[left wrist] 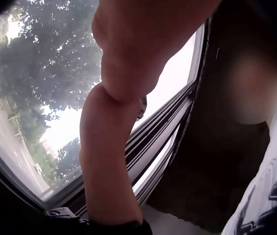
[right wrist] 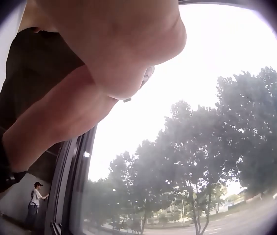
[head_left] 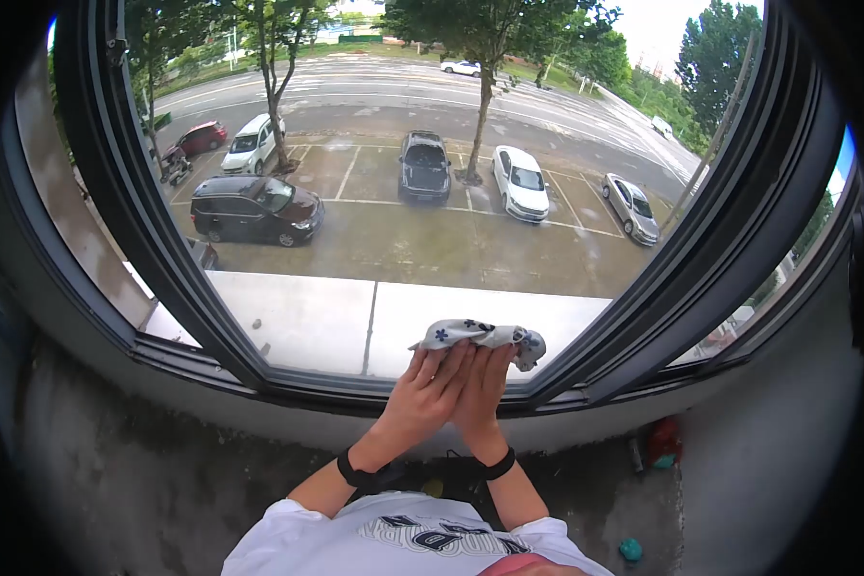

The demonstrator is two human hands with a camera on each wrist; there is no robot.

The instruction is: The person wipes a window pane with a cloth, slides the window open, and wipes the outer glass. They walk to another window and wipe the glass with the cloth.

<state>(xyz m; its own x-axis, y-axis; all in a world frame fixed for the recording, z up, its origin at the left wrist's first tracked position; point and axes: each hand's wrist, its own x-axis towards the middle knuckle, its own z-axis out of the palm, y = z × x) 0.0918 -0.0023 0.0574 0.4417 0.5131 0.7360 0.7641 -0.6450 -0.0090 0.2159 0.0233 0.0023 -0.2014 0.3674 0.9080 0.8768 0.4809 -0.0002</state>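
Observation:
A pale cloth (head_left: 480, 336) with dark blue flower prints lies bunched against the lower part of the window pane (head_left: 307, 254). My left hand (head_left: 420, 394) presses on the cloth with its fingers extended, crossing over the fingers of my right hand (head_left: 478, 396). The right hand's straight fingers also reach up to the cloth's lower edge. In the left wrist view the left hand (left wrist: 133, 44) fills the top, its heel against the right wrist. From the right wrist view, the right hand (right wrist: 124, 44) hides most of the cloth, leaving a small edge visible.
Dark window frame bars (head_left: 643, 322) slope on both sides of the pane. Outside are a white ledge (head_left: 307, 317), parked cars and trees. A teal object (head_left: 630, 549) and a red item (head_left: 664, 442) lie low at the right. Another person (right wrist: 34, 203) stands beside the window.

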